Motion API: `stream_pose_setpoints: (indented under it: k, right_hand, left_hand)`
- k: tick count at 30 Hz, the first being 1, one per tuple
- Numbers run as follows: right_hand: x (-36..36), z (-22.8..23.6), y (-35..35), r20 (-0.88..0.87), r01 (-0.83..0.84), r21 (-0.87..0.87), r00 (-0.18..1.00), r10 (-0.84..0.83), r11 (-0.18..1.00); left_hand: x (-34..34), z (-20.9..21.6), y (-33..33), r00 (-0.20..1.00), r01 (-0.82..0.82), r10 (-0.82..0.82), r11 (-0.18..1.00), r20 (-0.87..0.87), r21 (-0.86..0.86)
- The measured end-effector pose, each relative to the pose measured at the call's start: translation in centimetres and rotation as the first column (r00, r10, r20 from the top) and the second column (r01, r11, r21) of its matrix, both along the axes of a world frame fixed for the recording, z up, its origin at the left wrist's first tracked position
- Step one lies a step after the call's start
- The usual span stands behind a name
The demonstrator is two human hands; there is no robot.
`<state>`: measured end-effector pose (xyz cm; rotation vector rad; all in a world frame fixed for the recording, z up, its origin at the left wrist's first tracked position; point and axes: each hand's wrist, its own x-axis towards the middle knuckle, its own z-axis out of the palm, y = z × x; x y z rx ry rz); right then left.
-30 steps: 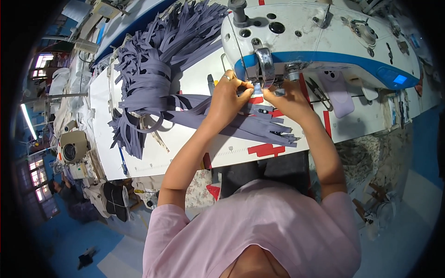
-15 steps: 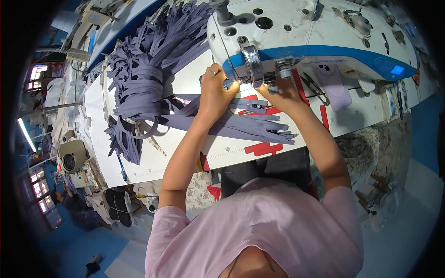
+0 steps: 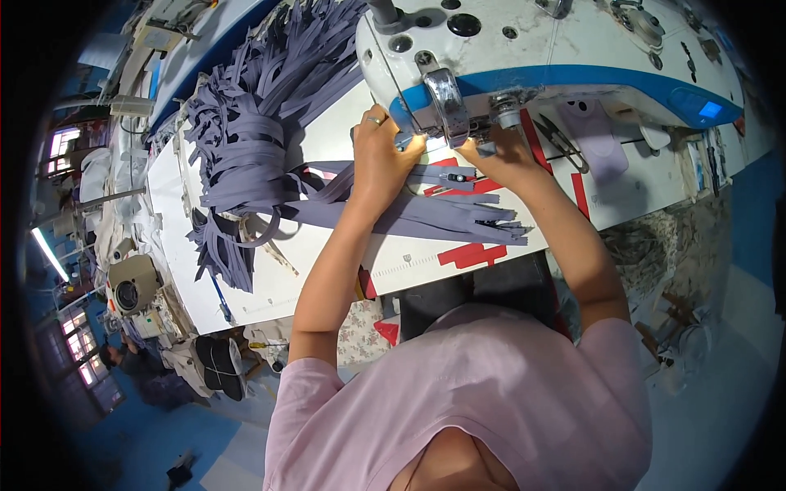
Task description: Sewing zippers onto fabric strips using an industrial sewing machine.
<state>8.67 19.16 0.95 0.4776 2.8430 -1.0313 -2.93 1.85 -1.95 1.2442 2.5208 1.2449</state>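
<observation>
My left hand [image 3: 383, 159] is closed in a pinch beside the needle area of a white and blue sewing machine [image 3: 483, 78]. A bit of grey-blue zipper tape shows at its fingertips. My right hand [image 3: 506, 159] is closed just right of the metal presser part [image 3: 446, 102], its fingertips partly hidden under the machine head. Between my wrists lies a zipper end with a metal slider [image 3: 455, 177]. Nearer to me, a flat bunch of grey-blue zippers [image 3: 446, 219] passes under my left forearm. Lamp light falls on both thumbs.
A big tied bundle of zippers [image 3: 241, 155] covers the left of the white table [image 3: 393, 270]. Dark thread snips [image 3: 561, 141] and a lilac case [image 3: 598, 143] lie right of my right hand. Red tape strips [image 3: 473, 255] mark the tabletop. A blue pen [image 3: 221, 299] lies near the front edge.
The whole view has shifted slightly. Both hands stay closed beside the needle area, with little visible movement; the zippers and slider lie nearly as before.
</observation>
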Motion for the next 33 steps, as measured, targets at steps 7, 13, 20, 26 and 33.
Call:
stream_pose_setpoints:
  k: [7, 13, 20, 26, 33]
  right_hand:
    - [0.5, -1.7, -0.2, -0.492, -0.019, -0.005, 0.87, 0.014, 1.0]
    - [0.6, -1.6, -0.2, -0.514, -0.017, -0.051, 0.858, -0.012, 0.999]
    - [0.0, 1.5, 0.3, -0.045, 0.024, -0.127, 0.999, -0.03, 0.992]
    - [-0.2, 2.2, 0.0, 0.05, -0.048, 0.111, 0.998, 0.043, 0.993]
    - [-0.1, 2.8, 0.0, 0.118, -0.023, 0.008, 0.993, 0.022, 1.0]
  left_hand:
    - [-0.1, -0.3, -0.2, 0.999, -0.009, 0.011, 0.999, 0.044, -0.036]
    - [0.0, -0.7, -0.3, 0.997, -0.014, 0.02, 0.997, 0.081, -0.077]
    - [-0.2, -0.9, 0.0, 0.999, -0.044, 0.045, 0.996, 0.008, -0.079]
    - [-0.3, -1.0, 0.0, 0.999, -0.038, 0.036, 0.997, -0.034, -0.073]
    - [0.0, -0.8, 0.1, 0.998, -0.03, 0.028, 0.999, -0.057, -0.034]
